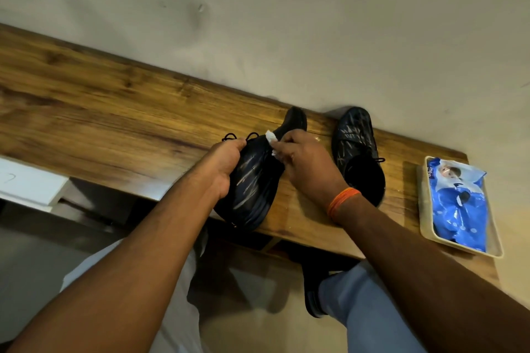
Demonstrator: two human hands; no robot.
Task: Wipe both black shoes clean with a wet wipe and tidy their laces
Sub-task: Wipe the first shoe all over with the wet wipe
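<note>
One black shoe (252, 180) lies tipped on its side on the bench (114, 112), the left hand (222, 165) gripping it. The right hand (304, 163) pinches a white wipe (271, 137) against it. The other shoe (358, 152) stands just right, upright.

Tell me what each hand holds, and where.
Left hand grips the tilted black shoe by its side near the laces. Right hand pinches a white wipe.
</note>
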